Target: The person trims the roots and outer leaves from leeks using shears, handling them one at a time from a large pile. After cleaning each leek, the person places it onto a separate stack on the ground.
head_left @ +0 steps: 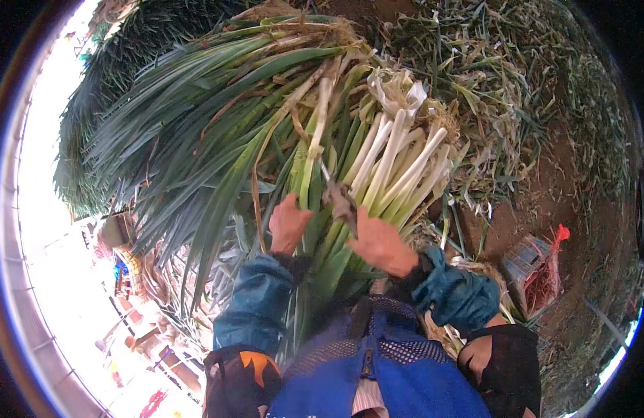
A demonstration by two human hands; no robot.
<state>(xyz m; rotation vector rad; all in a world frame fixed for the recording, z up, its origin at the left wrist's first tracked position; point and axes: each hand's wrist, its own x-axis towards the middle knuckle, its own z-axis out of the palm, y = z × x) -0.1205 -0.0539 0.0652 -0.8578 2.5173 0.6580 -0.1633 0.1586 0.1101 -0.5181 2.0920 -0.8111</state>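
Observation:
My left hand is closed at the side of a leek, whose pale stem runs up and away from me toward its roots. In my right hand is a small knife with a bulky, dirt-coloured handle. Its narrow metal blade points up and left, right beside that leek's stem. Just beyond my right hand lies a pile of peeled leeks, white ends away from me. Unpeeled leeks with long dark green leaves spread to the left and far side, brown roots at their far end.
Stripped leaves and peelings cover the ground at the far right. A box with red strings stands on brown soil to the right. More dark green leeks are stacked at the far left. Cluttered items lie in bright light at the lower left.

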